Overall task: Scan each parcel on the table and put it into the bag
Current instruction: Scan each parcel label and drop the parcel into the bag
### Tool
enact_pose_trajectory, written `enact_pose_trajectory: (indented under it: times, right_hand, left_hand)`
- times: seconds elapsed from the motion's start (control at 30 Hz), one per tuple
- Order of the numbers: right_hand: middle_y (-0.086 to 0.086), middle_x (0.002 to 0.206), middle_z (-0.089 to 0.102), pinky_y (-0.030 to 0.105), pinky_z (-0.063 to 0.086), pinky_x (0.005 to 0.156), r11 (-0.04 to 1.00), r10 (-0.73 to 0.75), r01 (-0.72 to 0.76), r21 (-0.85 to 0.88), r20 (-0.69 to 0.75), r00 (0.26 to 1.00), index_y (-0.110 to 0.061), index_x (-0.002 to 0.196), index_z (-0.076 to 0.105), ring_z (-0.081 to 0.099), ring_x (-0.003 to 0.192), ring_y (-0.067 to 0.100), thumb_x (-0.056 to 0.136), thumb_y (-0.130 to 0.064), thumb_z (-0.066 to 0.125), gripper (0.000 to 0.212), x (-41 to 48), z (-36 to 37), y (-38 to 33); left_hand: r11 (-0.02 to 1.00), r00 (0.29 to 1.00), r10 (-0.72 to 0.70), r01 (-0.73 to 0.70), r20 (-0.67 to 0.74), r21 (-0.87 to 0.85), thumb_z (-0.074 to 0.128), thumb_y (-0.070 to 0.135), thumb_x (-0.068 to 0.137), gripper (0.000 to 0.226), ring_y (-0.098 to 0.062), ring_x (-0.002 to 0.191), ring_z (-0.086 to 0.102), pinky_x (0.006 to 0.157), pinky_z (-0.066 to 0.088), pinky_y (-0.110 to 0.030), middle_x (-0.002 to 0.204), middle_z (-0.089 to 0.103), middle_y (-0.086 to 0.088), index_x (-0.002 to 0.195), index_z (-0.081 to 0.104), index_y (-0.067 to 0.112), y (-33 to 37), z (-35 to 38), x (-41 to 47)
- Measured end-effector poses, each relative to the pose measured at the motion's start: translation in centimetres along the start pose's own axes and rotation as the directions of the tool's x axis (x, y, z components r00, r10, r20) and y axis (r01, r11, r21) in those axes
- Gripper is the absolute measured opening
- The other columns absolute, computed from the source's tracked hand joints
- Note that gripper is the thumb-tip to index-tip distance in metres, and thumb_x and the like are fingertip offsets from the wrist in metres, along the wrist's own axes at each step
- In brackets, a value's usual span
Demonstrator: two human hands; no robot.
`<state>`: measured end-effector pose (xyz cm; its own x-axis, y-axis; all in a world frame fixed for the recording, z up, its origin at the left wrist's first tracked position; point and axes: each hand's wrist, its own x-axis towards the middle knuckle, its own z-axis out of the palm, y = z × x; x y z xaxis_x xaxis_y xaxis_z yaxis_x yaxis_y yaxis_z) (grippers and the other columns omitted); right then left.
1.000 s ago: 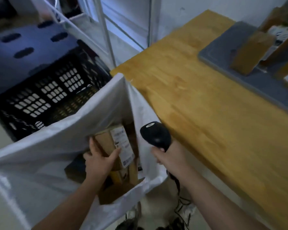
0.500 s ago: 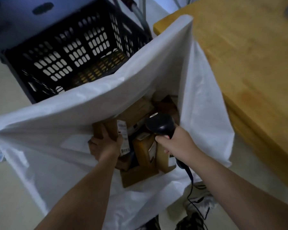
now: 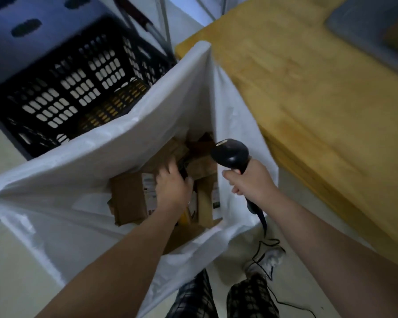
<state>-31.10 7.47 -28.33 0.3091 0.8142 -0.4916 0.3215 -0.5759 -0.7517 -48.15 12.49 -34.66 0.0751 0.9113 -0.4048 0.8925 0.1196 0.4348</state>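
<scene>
A large white bag (image 3: pixel 115 148) stands open beside the wooden table (image 3: pixel 308 92), with several brown cardboard parcels (image 3: pixel 202 167) piled inside. My left hand (image 3: pixel 173 188) is down in the bag with its fingers spread, resting on the pile beside a labelled parcel (image 3: pixel 129 197) that lies flat, and it holds nothing. My right hand (image 3: pixel 252 183) grips the handle of a black barcode scanner (image 3: pixel 230 154) over the bag's right edge. The scanner's cable (image 3: pixel 265 246) trails to the floor.
A black perforated plastic crate (image 3: pixel 67 88) stands behind the bag on the left, with a dark blue lid or bin (image 3: pixel 21 31) behind it. A grey tray (image 3: pixel 372 28) lies on the table's far right. My legs (image 3: pixel 216 299) are just below the bag.
My left hand lowered the labelled parcel into the bag and let it go; the parcel now lies flat among the others. My right hand with the scanner stayed by the bag's right edge.
</scene>
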Motion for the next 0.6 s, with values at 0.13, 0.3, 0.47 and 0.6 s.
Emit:
enact_pose_trajectory:
  times: [0.13, 0.3, 0.47, 0.6]
  right_hand:
    - [0.028, 0.075, 0.063, 0.03, 0.046, 0.061, 0.994, 0.07, -0.057, 0.097, -0.133, 0.989, 0.0, 0.072, 0.055, 0.062, 0.06, 0.023, 0.087, -0.016, 0.065, 0.024, -2.5, -6.2, 0.9]
    - [0.018, 0.067, 0.058, 0.036, 0.044, 0.065, 0.978, 0.141, -0.087, 0.189, -0.289, 0.947, -0.001, 0.073, 0.059, 0.058, 0.063, 0.027, 0.088, -0.013, 0.064, 0.02, -5.7, -15.7, 3.1]
    - [0.007, 0.062, 0.056, 0.032, 0.048, 0.058, 0.974, 0.153, -0.048, 0.22, -0.49, 0.858, -0.016, 0.073, 0.052, 0.06, 0.057, 0.024, 0.088, -0.015, 0.064, 0.019, -7.6, -26.3, 6.1]
    - [0.002, 0.053, 0.049, 0.027, 0.042, 0.051, 0.953, 0.227, -0.043, 0.301, -0.61, 0.76, -0.016, 0.064, 0.045, 0.053, 0.048, 0.022, 0.082, -0.01, 0.062, 0.025, -8.2, -33.0, 8.8]
  left_hand:
    - [0.965, 0.97, 0.243, -0.241, 0.005, -0.102, 0.053, 0.031, 0.097, 0.062, -0.029, 0.135, 0.031, 0.107, 0.033, -0.042, 0.149, 0.029, -0.01, 0.15, 0.025, 0.016, 8.6, -0.8, -3.0]
    - [0.877, 0.879, 0.477, -0.473, 0.029, -0.086, 0.056, 0.026, 0.095, 0.063, -0.029, 0.131, 0.036, 0.104, 0.036, -0.037, 0.147, 0.029, -0.011, 0.15, 0.026, 0.013, 19.1, -0.5, -4.5]
    - [0.791, 0.79, 0.611, -0.607, 0.056, -0.076, 0.057, 0.026, 0.095, 0.066, -0.03, 0.13, 0.037, 0.105, 0.037, -0.037, 0.148, 0.026, -0.013, 0.15, 0.025, 0.014, 30.1, 1.6, -5.5]
    - [0.756, 0.75, 0.655, -0.651, 0.093, -0.069, 0.057, 0.027, 0.094, 0.065, -0.031, 0.129, 0.037, 0.103, 0.037, -0.038, 0.146, 0.028, -0.013, 0.15, 0.026, 0.015, 37.1, 4.3, -6.7]
